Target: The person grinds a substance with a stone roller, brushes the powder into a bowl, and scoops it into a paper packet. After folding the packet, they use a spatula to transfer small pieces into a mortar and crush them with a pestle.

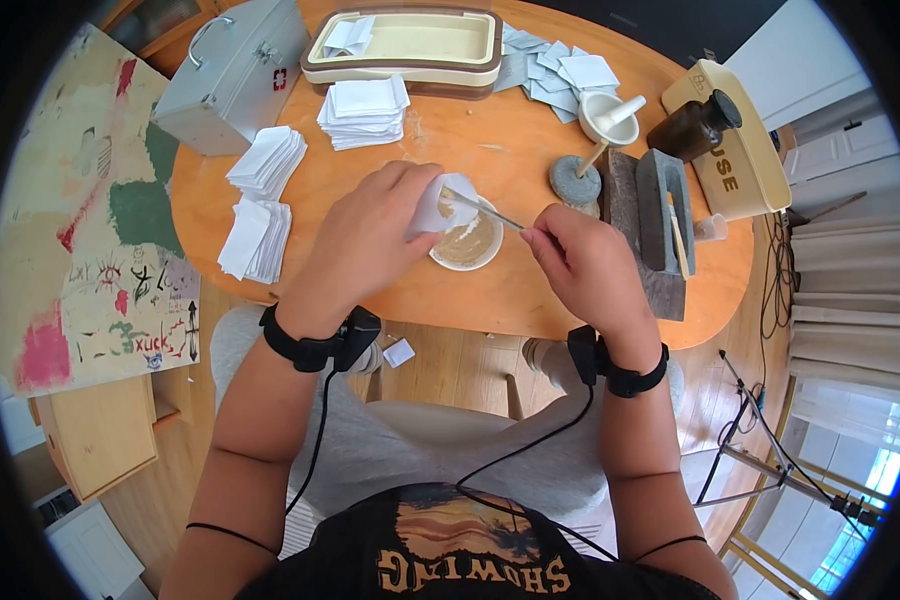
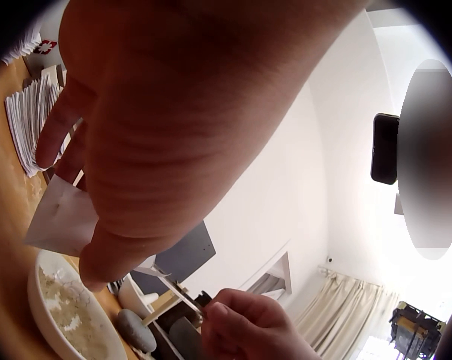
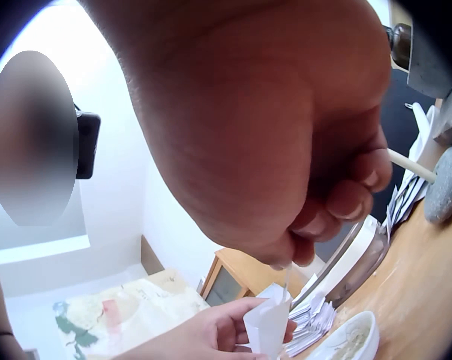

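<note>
My left hand (image 1: 365,240) grips a small white paper packet (image 1: 430,210), its mouth spread and facing right. In my right hand (image 1: 592,265) a thin metal scoop (image 1: 497,215) is pinched by the handle, its far end inside the packet's mouth. Just below them on the table stands a white bowl (image 1: 458,267) of tan powder (image 1: 475,243) with some paler patches. The left wrist view shows the packet (image 2: 61,217) over the bowl's rim (image 2: 35,289). From the right wrist, the scoop's handle is mostly hidden behind curled fingers (image 3: 349,199).
Stacks of white packets (image 1: 363,112) stand at the back and left, near a silver case (image 1: 225,85). A cream tray (image 1: 410,72), grey papers (image 1: 550,75), a mortar (image 1: 595,120), a round stone with a stick (image 1: 575,182) and a stone trough (image 1: 660,210) surround the work.
</note>
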Available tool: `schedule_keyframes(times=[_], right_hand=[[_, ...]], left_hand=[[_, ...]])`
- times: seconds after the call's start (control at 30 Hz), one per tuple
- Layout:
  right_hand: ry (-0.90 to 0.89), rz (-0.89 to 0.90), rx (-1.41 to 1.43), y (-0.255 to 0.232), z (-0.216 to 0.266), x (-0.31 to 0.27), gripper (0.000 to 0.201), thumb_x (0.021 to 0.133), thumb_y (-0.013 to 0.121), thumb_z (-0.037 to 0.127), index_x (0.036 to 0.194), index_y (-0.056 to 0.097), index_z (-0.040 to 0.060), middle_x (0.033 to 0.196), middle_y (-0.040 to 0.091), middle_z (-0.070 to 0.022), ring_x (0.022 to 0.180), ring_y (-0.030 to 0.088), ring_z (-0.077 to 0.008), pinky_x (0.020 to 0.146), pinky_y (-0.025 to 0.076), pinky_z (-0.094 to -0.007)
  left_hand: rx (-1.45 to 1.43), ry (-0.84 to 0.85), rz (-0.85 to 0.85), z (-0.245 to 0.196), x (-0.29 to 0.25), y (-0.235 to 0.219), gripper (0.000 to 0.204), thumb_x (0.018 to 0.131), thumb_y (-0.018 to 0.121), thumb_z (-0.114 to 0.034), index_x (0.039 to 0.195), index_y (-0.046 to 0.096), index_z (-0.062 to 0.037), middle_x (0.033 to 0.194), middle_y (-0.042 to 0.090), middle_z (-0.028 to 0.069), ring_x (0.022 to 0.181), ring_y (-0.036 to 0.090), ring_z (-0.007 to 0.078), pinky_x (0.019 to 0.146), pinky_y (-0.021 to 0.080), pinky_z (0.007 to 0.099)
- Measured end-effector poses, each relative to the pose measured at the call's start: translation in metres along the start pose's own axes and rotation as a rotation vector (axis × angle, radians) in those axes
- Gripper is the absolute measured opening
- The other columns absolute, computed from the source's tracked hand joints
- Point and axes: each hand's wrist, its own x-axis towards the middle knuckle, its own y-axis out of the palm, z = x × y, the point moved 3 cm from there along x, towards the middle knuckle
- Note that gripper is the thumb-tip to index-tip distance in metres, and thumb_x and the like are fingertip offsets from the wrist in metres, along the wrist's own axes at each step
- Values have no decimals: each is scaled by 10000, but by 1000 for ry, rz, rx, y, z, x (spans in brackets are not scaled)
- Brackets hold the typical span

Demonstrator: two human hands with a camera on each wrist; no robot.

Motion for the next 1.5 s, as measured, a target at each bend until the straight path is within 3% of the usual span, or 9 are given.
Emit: schedule_keyframes(times=[0.1,0.23,0.4,0.57,0.7,0.8,1.1,1.2,1.5], right_hand=[[-129,-95,-123,-9,9,1,193,985,756,174,923,657,20,776,647,-170,722,640,-419,641,515,-498],[-102,-137,-39,-16,9,-2,168,982,761,149,919,665,26,765,632,-167,706,636,-396,629,507,-470],[197,-120,120,-27,-1,-4,176,990,760,126,907,665,3,743,614,-178,615,577,-343,578,456,-424],[296,33,109,-24,-9,-6,193,997,746,164,904,676,10,741,641,-192,636,616,-364,595,479,-447],[186,100,-81,-2,-14,-6,228,1006,713,217,888,679,24,802,697,-201,761,688,-421,679,537,-511],[157,145,-117,3,-10,-6,237,1009,704,239,894,676,34,816,714,-194,795,699,-433,703,550,-527],[158,214,-100,9,1,-6,235,1013,702,251,913,680,39,827,724,-192,790,699,-432,698,545,-528],[177,208,-59,7,6,-3,242,1013,701,252,906,680,36,830,724,-196,795,700,-433,698,543,-529],[174,238,-98,11,4,-4,232,1016,694,257,923,701,44,835,720,-205,818,699,-439,727,542,-535]], left_hand=[[-1,-27,-13,-3,-1,-4,649,834,852,-97,1429,595,-56,1360,658,166,1249,642,392,1038,540,455],[-9,-44,-39,2,0,-5,661,834,854,-97,1439,593,-51,1371,661,168,1265,641,389,1054,537,449],[-203,-163,-26,24,2,-4,681,869,869,-109,1481,576,-48,1401,680,141,1318,656,302,1134,513,424],[-383,-264,15,29,6,-16,716,877,876,-100,1513,551,-60,1417,676,124,1350,635,261,1174,486,417],[-501,-235,26,35,6,-6,725,876,872,-87,1520,543,-55,1421,670,133,1362,629,269,1184,478,437],[-456,-211,5,26,6,-10,693,861,890,-138,1469,571,-40,1406,690,167,1341,645,332,1161,501,451],[-317,-170,-43,24,3,-13,678,848,887,-136,1449,592,-28,1363,696,178,1281,660,331,1103,515,428],[-279,-218,5,26,3,-14,725,866,877,-102,1516,555,-90,1449,672,128,1354,637,316,1118,511,461],[-223,-186,-34,27,3,-12,725,860,878,-92,1513,561,-84,1436,676,134,1340,643,317,1105,516,459]])
